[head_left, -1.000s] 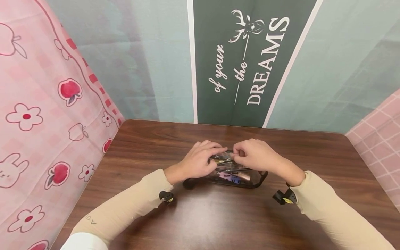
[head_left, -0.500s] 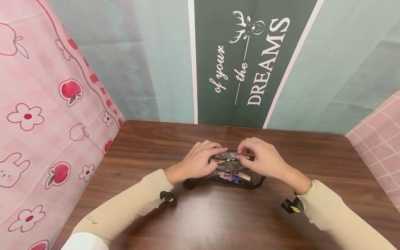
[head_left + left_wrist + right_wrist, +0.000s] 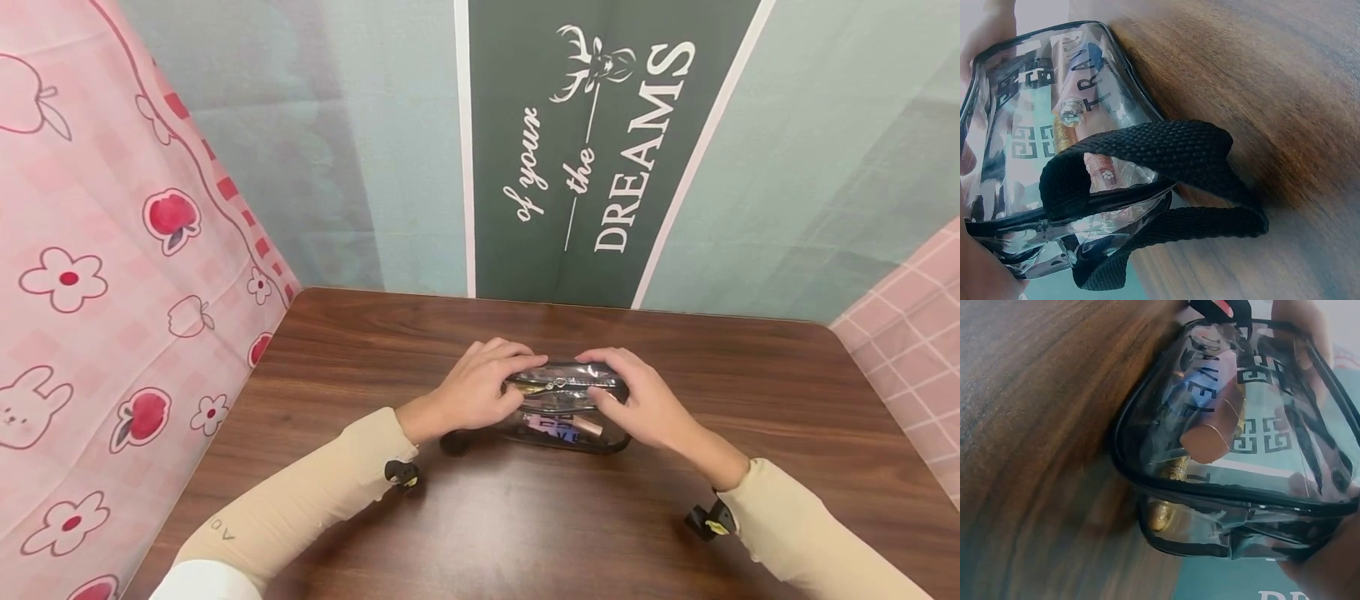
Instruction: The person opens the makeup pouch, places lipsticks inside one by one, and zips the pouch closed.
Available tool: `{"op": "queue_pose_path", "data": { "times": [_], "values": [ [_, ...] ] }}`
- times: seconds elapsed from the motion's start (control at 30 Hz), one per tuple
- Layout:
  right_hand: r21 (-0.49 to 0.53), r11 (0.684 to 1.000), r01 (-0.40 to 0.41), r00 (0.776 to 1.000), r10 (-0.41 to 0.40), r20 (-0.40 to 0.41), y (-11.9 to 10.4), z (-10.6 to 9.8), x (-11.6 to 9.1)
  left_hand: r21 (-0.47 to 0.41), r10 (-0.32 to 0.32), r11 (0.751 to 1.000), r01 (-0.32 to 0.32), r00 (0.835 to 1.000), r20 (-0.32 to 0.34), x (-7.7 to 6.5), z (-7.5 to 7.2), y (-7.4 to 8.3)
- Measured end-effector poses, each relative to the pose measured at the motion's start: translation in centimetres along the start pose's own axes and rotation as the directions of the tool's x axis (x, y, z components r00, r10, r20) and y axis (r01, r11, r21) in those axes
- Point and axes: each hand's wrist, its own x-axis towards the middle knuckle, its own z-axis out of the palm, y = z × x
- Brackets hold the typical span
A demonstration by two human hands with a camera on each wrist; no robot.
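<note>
A clear toiletry pouch (image 3: 573,429) with black piping lies on the table between the two hands, its zip facing up. The zip pulls (image 3: 559,383) sit near the middle of the top. My left hand (image 3: 468,387) grips the pouch's left end, fingers over the far edge and thumb on the near side. Around the right end, my right hand (image 3: 641,396) holds in the same way. Through the plastic show a rose-gold capped tube (image 3: 1213,434), a gold tube (image 3: 1169,494) and a pink tube (image 3: 1100,169). A black strap loop (image 3: 1179,150) sticks out at the left end.
The brown wood-grain table (image 3: 480,533) reaches back to a green and grey-blue cloth (image 3: 555,267) with lettering. A pink patterned cloth (image 3: 97,333) hangs on the left, a pink checked one (image 3: 915,350) on the right.
My right hand has moved right from the zip pulls, its pinching fingers have spread, and it now holds the pouch's right end. My left hand has stayed in place.
</note>
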Motion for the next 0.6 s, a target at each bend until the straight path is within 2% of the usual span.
{"op": "queue_pose_path", "data": {
  "times": [0.2, 0.4, 0.6],
  "values": [
    [0.004, 1.0, 0.0, 1.0, 0.0, -0.02, 0.2, 0.4, -0.2, -0.017, 0.006, 1.0, -0.006, 1.0, -0.007, -0.1, -0.2, 0.1],
    [0.004, 1.0, -0.021, 1.0, 0.021, -0.012, 0.2, 0.3, -0.5, 0.024, -0.005, 1.0, 0.003, 0.998, 0.063, 0.1, -0.6, 0.3],
    [-0.002, 0.999, -0.035, 0.999, 0.035, 0.006, 0.1, 0.2, -0.4, 0.047, 0.002, 0.999, -0.007, 0.994, 0.107, 0.5, -2.1, 0.7]
  ]
}}
